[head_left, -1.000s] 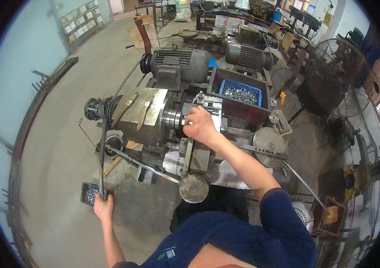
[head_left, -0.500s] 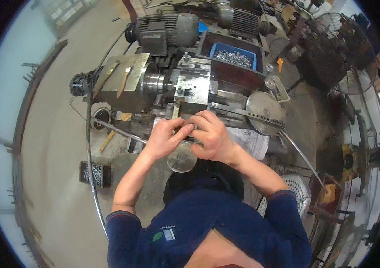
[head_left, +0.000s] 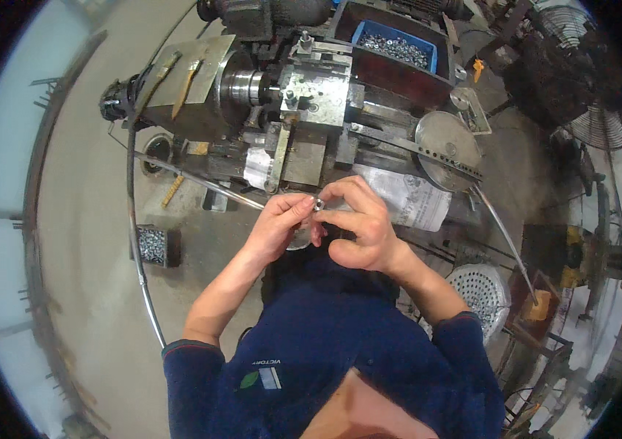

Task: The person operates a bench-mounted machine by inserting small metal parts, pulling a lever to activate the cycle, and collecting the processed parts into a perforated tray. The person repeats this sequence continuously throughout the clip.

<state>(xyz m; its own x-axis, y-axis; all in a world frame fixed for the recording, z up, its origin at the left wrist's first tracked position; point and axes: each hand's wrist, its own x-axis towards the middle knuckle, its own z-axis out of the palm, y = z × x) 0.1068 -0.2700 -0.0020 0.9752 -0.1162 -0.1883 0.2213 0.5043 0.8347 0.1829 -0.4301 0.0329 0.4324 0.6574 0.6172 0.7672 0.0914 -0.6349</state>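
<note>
Here both hands meet just in front of the lathe (head_left: 281,95): left hand (head_left: 278,223) and right hand (head_left: 358,223) pinch a small metal nut (head_left: 318,204) between fingertips, not yet set on the machine.

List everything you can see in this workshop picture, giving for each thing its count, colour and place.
Metal nut: one, silver, pinched between both hands.
Lathe: one, grey, in front of the person.
Blue bin: one, full of small metal parts, behind the lathe.
Round metal disc: one, silver, right end of the lathe.
Newspaper: one, white, under the disc.
Small box: one, dark, holding metal parts, on the floor at left.
Perforated basket: one, white, lower right.
Fan: one, dark, far right.
Left hand: fingers on the nut.
Right hand: fingers on the nut.
</note>
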